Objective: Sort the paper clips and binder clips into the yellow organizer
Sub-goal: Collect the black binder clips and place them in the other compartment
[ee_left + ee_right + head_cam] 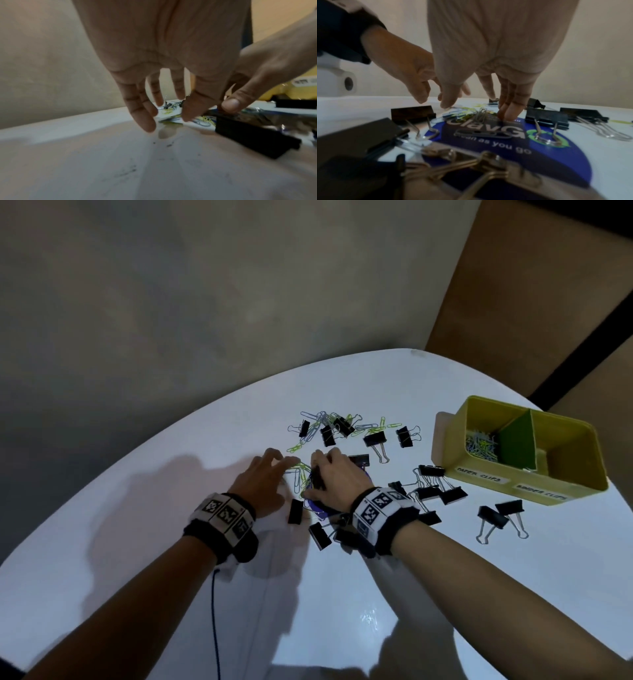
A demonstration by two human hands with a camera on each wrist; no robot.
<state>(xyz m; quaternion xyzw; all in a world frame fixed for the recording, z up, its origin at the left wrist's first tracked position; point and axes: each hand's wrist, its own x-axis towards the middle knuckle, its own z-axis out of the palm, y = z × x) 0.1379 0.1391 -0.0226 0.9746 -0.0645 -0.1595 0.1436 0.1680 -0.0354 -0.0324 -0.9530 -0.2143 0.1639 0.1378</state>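
On the white table, a heap of coloured paper clips (pixel 300 474) lies between my two hands. My left hand (pixel 286 470) hovers over it with fingers spread and straight, holding nothing; the left wrist view shows its fingertips (pixel 147 125) just above the table. My right hand (pixel 317 474) has its fingers (pixel 506 115) straight and pressing down beside the paper clips (pixel 471 115), with the thumb apart on their other side. Black binder clips (pixel 375 438) lie scattered around. At the right stands the yellow organizer (pixel 561 491); its left compartment holds paper clips (pixel 479 445).
A round blue sticker (pixel 547 159) lies under my right hand, with a silver paper clip (pixel 481 134) and binder clips (pixel 547 119) on it. More mixed clips (pixel 329 424) lie farther back. Binder clips (pixel 496 515) sit before the organizer. A wall stands behind the table.
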